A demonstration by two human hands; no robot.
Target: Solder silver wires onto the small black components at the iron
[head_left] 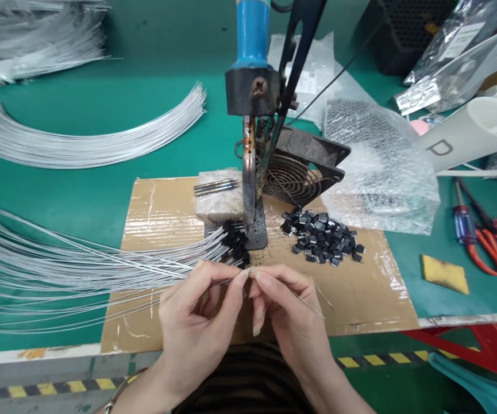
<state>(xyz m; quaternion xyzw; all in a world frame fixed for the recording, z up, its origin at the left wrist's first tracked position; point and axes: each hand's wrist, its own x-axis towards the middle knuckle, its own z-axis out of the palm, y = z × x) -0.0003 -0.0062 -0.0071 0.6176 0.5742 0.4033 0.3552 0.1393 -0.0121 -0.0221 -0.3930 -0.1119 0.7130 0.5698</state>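
Thumb and forefinger of my left hand (pixel 200 313) are pinched on a thin wire, just in front of the bundle. My right hand (pixel 289 307) meets it fingertip to fingertip, also pinched, and a thin wire (pixel 308 302) sticks out past its fingers to the right. The fingertips hide what lies between them. Behind my left hand runs a fanned bundle of grey-white wires (pixel 145 264), with small black pieces (pixel 236 244) at its right end. A heap of loose black pieces (pixel 328 236) lies to the right. Just beyond my hands, an upright soldering iron (pixel 249 172) points down.
Cardboard (pixel 369 293) covers the front of the green table. A fan (pixel 302 167), bubble wrap (pixel 377 167) and a wrapped block (pixel 218 198) stand around the iron. Another wire bundle (pixel 97 149) lies back left. Orange-handled scissors (pixel 489 253), a screwdriver (pixel 463 218) and a yellow sponge (pixel 445 274) are right.
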